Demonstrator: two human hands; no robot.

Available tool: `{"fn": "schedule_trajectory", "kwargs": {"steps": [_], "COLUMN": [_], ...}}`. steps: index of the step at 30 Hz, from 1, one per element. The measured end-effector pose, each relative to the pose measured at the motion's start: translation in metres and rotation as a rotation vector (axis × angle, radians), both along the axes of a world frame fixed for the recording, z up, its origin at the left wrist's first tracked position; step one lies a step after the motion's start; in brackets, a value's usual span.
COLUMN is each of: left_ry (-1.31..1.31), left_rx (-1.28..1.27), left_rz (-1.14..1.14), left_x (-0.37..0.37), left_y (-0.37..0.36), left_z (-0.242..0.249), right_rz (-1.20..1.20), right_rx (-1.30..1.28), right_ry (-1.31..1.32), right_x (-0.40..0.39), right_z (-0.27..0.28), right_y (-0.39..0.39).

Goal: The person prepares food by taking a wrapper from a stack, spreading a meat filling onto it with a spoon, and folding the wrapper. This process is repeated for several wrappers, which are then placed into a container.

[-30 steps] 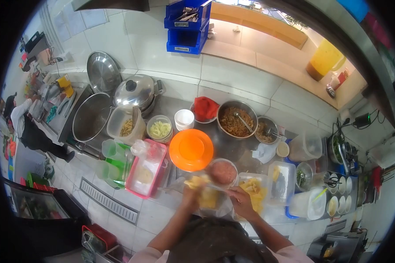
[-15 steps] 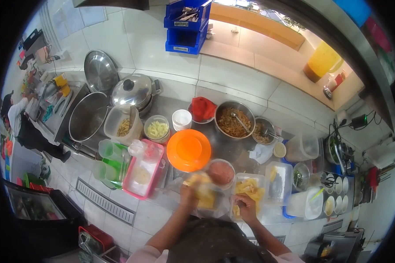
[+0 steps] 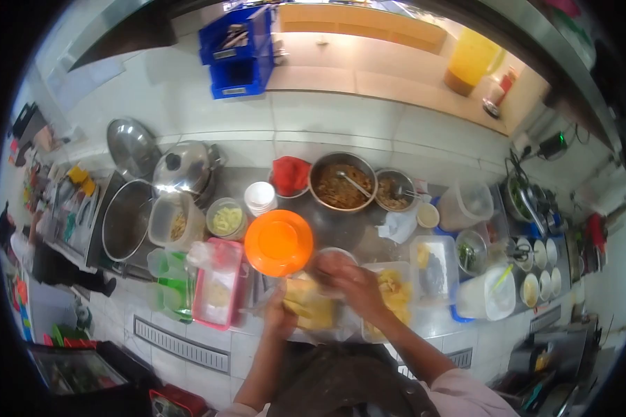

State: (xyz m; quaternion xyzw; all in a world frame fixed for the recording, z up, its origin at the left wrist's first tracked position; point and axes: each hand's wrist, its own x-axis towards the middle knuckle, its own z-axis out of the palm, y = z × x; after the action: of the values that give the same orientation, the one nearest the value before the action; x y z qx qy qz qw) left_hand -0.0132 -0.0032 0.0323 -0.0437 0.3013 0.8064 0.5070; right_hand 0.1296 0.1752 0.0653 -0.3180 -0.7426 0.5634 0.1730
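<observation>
Holding yellow wrapper [image 3: 307, 306] flat, left hand [image 3: 278, 314] grasping edge, right hand [image 3: 350, 285] grip unclear

One head cam only, fisheye, so I look steeply down from above onto the steel counter [image 3: 355, 240]. Wall tiles fill the upper frame, my forearms enter bottom centre, close up. Black vignette rings the edges.

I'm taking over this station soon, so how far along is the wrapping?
Done: cannot tell; no finished pieces show. In hand: the left hand holds a yellow wrapper in plastic while the right hand reaches over it, by the pink filling bowl. Left: yellow pieces remain in the tub.
</observation>
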Motion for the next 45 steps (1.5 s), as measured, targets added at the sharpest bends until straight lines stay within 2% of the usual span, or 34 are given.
{"fn": "schedule_trajectory", "kwargs": {"steps": [1, 3, 7, 10, 13, 15, 16, 17, 19, 21, 23, 24, 25, 26, 27, 29, 30, 31, 33, 37, 39, 40, 41, 43, 44, 45], "left_ry": [0.044, 0.082, 0.078, -0.016, -0.089, -0.223, -0.184, -0.027, -0.120, -0.133, -0.147, -0.001, 0.145, 0.113, 0.114, 0.382, 0.474, 0.474, 0.737, 0.838, 0.402, 0.337, 0.337, -0.080, -0.195, -0.193], "left_rx": [-0.034, -0.068, 0.045, 0.083, 0.085, 0.128, 0.056, -0.121, -0.083, -0.130, -0.162, -0.121, -0.079, -0.143, -0.142, -0.197, -0.190, -0.189, -0.214, -0.163, 0.209, 0.368, 0.367, 0.686, 0.614, 0.629], "left_rz": [-0.042, -0.108, -0.167, -0.173, -0.193, -0.298, -0.307, -0.310, -0.327, -0.280, -0.233, -0.204, -0.178, -0.112, -0.110, -0.153, -0.234, -0.229, -0.432, -0.473, -0.261, -0.224, -0.210, -0.084, -0.079, -0.066], "left_x": [0.006, 0.019, 0.033, 0.045, 0.046, 0.044, 0.044, 0.044, 0.052, 0.051, 0.046, 0.040, 0.038, 0.038, 0.037, 0.032, 0.025, 0.026, 0.027, 0.018, 0.013, 0.004, 0.002, 0.001, 0.006, 0.012], "left_y": [0.001, 0.001, 0.005, 0.010, 0.012, 0.013, 0.011, 0.002, 0.016, 0.025, 0.028, 0.027, 0.031, 0.033, 0.036, 0.039, 0.035, 0.038, 0.041, 0.033, 0.023, 0.016, 0.012, 0.011, 0.013, 0.012], "left_z": [0.004, 0.006, 0.006, 0.014, 0.007, -0.013, -0.027, -0.047, -0.039, -0.036, -0.033, -0.031, -0.016, 0.000, 0.009, 0.017, 0.013, 0.022, 0.041, 0.059, 0.078, 0.071, 0.062, 0.051, 0.043, 0.030], "right_rz": [-0.026, 0.169, 0.140, 0.188, 0.129, 0.127, 0.139, 0.141, 0.207, 0.220, 0.029, 0.032, 0.032, 0.031, 0.032, 0.182, 0.241, 0.244, 0.257, 0.308, 0.361, 0.372, 0.367, 0.375, 0.365, 0.355], "right_rx": [-0.001, 0.717, 0.708, 0.678, 0.711, 0.683, 0.658, 0.642, 0.494, 0.465, 0.115, 0.113, -0.032, -0.175, -0.175, 0.643, 0.821, 0.824, 0.339, 0.265, 0.118, 0.117, 0.108, 0.106, 0.000, -0.105], "right_ry": [-0.003, 0.249, 0.060, 0.123, 0.196, 0.207, 0.208, 0.228, 0.126, 0.167, 0.148, 0.154, 0.069, -0.020, -0.019, -0.492, -0.398, -0.396, 0.206, 0.332, 0.077, 0.076, 0.111, 0.144, 0.227, 0.307], "right_x": [-0.006, -0.011, -0.009, 0.007, 0.016, 0.022, 0.026, 0.028, 0.039, 0.055, 0.068, 0.075, 0.082, 0.090, 0.099, 0.113, 0.123, 0.114, 0.085, 0.053, 0.048, 0.043, 0.038, 0.024, 0.015, 0.007], "right_z": [-0.001, -0.006, -0.020, -0.029, -0.017, -0.014, -0.013, -0.007, 0.006, 0.009, 0.025, 0.034, 0.044, 0.048, 0.036, 0.004, 0.004, 0.016, 0.033, 0.029, 0.053, 0.064, 0.074, 0.079, 0.079, 0.077], "right_y": [-0.008, -0.021, -0.031, -0.029, -0.029, -0.025, -0.023, -0.022, -0.017, -0.015, -0.016, -0.009, 0.002, 0.011, 0.018, 0.035, 0.038, 0.036, 0.024, -0.004, -0.010, -0.014, -0.018, -0.026, -0.034, -0.041]}}
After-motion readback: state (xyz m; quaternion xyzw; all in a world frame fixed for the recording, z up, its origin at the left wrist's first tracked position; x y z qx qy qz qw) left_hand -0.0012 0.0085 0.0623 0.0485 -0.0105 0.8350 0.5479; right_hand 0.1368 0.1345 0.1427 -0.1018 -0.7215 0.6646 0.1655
